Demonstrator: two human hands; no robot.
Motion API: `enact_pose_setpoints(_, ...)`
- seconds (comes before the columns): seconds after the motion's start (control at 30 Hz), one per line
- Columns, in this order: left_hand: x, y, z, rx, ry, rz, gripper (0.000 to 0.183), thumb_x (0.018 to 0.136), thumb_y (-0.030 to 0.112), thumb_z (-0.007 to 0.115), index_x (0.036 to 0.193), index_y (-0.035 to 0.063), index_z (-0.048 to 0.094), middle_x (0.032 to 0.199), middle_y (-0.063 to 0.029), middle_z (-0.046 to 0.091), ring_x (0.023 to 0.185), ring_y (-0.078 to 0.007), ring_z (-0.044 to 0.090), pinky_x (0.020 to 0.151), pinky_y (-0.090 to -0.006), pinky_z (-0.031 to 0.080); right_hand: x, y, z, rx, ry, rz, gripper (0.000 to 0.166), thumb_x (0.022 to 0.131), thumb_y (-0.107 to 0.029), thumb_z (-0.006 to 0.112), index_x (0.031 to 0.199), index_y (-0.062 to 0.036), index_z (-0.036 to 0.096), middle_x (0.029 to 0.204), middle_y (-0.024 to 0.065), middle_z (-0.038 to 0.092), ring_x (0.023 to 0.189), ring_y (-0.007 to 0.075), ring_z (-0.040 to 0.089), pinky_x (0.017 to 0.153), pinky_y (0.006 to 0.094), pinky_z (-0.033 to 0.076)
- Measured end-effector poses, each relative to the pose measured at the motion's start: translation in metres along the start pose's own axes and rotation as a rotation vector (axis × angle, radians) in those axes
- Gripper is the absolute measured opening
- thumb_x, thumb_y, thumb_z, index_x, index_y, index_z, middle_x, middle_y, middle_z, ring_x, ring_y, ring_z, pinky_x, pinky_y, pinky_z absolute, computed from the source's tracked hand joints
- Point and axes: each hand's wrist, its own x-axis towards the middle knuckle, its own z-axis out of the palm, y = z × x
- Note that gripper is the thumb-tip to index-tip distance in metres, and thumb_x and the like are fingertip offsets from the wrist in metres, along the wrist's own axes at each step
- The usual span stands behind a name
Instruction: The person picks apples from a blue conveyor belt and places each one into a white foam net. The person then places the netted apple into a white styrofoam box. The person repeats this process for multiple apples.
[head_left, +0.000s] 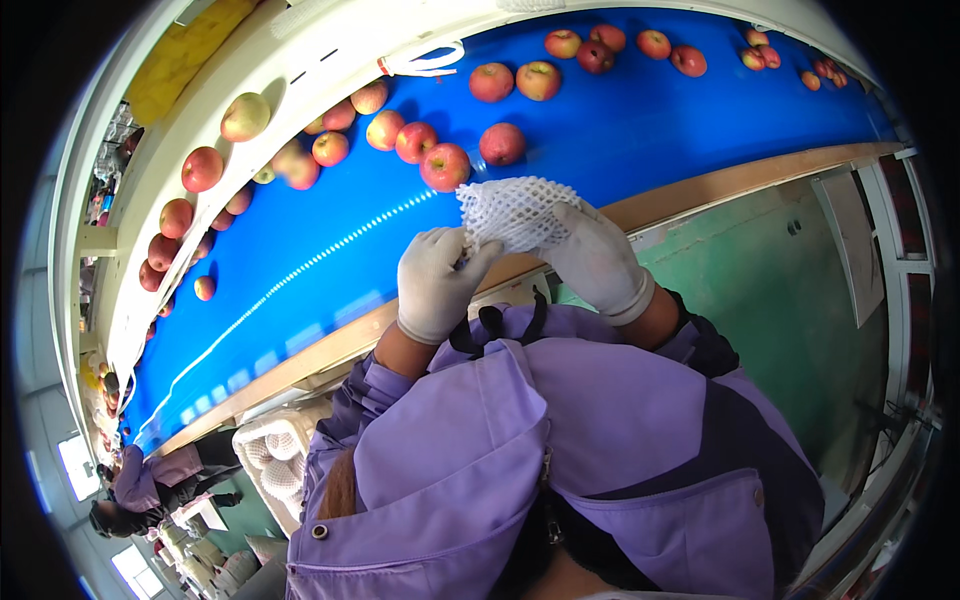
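A white foam net sleeve hangs between my two gloved hands, just above the near side of the blue conveyor belt. My left hand pinches the sleeve's lower left edge between thumb and curled fingers. On the other side, my right hand grips the sleeve, its fingers partly hidden by the mesh. Whether anything is inside the sleeve I cannot tell. Beyond the sleeve lies a red apple, touching or very close to its far left edge. Another red apple sits slightly farther off.
More apples lie scattered along the belt, and others rest on a white ledge at the far side. A wooden edge borders the belt. At lower left are a box of net-wrapped fruit and another person.
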Motion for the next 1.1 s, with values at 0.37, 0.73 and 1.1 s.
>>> enact_pose_setpoints(0.37, 0.026, -0.062, 0.029, -0.412, 0.22, -0.207, 0.028, 0.09, 0.019, 0.085, 0.11, 0.0025, 0.076, 0.093, -0.0133, 0.072, 0.088, -0.0333, 0.07, 0.084, -0.0414, 0.057, -0.012, -0.008, 0.001, -1.244, -0.287, 0.018, 0.073, 0.097, -0.019, 0.079, 0.161, -0.0047, 0.046, 0.162, 0.0142, 0.053, 0.152, 0.0283, 0.046, 0.127, 0.0427, 0.035)
enact_pose_setpoints(0.73, 0.037, -0.127, 0.079, -0.249, 0.313, -0.561, 0.054, 0.078, 0.032, 0.089, 0.111, -0.0063, 0.073, 0.104, -0.0197, 0.078, 0.095, -0.0359, 0.077, 0.087, -0.0426, 0.06, -0.028, -0.021, -0.008, -0.073, -0.036, 0.115, 0.095, 0.1, -0.063, 0.063, 0.173, -0.0128, 0.028, 0.177, 0.0084, 0.035, 0.164, 0.029, 0.025, 0.132, 0.056, 0.024)
enact_pose_setpoints(1.1, -0.043, -0.061, -0.05, -2.22, -0.04, -0.978, 0.101, 0.098, 0.088, 0.037, 0.157, 0.0069, 0.044, 0.147, -0.0262, 0.057, 0.109, -0.0386, 0.067, 0.086, -0.0504, 0.057, 0.007, -0.01, 0.039, -0.392, -0.025, -0.004, 0.101, 0.09, -0.02, 0.086, 0.17, -0.0037, 0.025, 0.171, 0.0128, 0.038, 0.16, 0.0263, 0.033, 0.13, 0.0412, 0.029)
